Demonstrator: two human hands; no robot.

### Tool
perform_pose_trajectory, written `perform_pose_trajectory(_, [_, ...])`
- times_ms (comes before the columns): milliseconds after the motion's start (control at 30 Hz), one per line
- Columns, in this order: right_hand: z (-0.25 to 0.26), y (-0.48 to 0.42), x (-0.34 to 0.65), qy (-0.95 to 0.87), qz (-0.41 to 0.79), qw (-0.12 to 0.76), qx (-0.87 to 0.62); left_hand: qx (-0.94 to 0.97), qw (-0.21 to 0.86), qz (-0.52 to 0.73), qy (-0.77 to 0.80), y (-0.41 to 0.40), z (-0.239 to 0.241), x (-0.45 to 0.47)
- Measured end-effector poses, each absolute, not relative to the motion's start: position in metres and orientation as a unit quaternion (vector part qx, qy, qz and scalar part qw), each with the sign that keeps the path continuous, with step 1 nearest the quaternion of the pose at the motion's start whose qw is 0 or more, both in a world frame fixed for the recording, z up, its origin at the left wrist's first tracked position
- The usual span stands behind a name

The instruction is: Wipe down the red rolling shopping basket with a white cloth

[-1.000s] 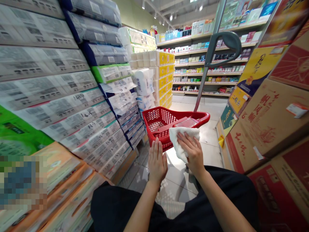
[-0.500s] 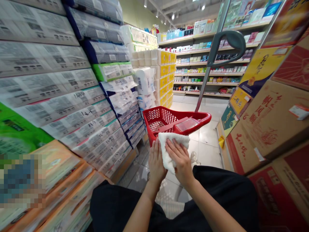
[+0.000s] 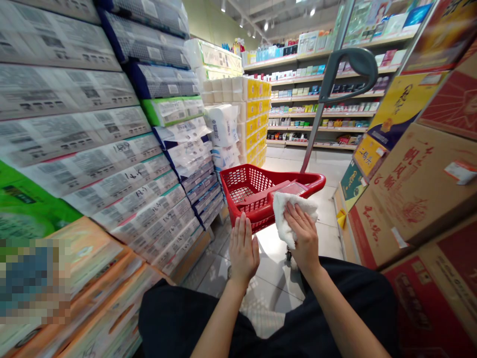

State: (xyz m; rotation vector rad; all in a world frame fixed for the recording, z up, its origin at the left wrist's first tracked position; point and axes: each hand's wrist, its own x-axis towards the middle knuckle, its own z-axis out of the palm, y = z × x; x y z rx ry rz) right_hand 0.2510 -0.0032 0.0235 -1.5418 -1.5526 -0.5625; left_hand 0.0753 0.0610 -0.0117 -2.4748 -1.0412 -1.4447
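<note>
A red plastic shopping basket (image 3: 257, 186) stands on the tiled floor in front of me, with a grey pull handle (image 3: 348, 69) rising at its right. My right hand (image 3: 303, 241) presses a white cloth (image 3: 286, 214) against the near right rim of the basket. My left hand (image 3: 244, 251) lies flat with fingers stretched out against the basket's near wall, holding nothing.
Stacked packs of paper goods (image 3: 112, 149) wall the left side. Cardboard boxes (image 3: 417, 184) line the right. Shelves of goods (image 3: 316, 99) cross the far end of the aisle. My dark-clothed legs (image 3: 261, 318) fill the bottom.
My right hand slid the white cloth right along the basket rim, after moving left half a second ago. The left hand stayed against the basket.
</note>
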Motion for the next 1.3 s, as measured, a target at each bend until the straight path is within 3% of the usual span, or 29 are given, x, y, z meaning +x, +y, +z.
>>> perform_pose_trajectory(267, [0.027, -0.003, 0.195, -0.695, -0.17, 0.411, -0.565, -0.816, 0.056, -0.468, -0.334, 0.062, -0.014, 0.072])
perform_pose_trajectory(500, [0.026, -0.005, 0.231, -0.708, -0.19, 0.373, -0.569, -0.82, 0.059, -0.448, -0.352, 0.061, -0.012, 0.071])
perform_pose_trajectory(700, [0.02, -0.001, 0.268, -0.633, -0.236, 0.426, -0.601, -0.819, 0.045, -0.453, -0.349, 0.06, -0.012, 0.072])
perform_pose_trajectory(867, [0.022, -0.001, 0.235, -0.623, -0.209, 0.449, -0.606, -0.81, 0.043, -0.467, -0.352, 0.06, -0.012, 0.074])
perform_pose_trajectory(1067, [0.023, -0.005, 0.189, -0.697, -0.188, 0.409, -0.558, -0.815, 0.072, -0.46, -0.346, 0.062, -0.015, 0.071])
perform_pose_trajectory(1300, [0.024, -0.007, 0.229, -0.689, -0.211, 0.375, -0.584, -0.816, 0.047, -0.459, -0.346, 0.061, -0.012, 0.071])
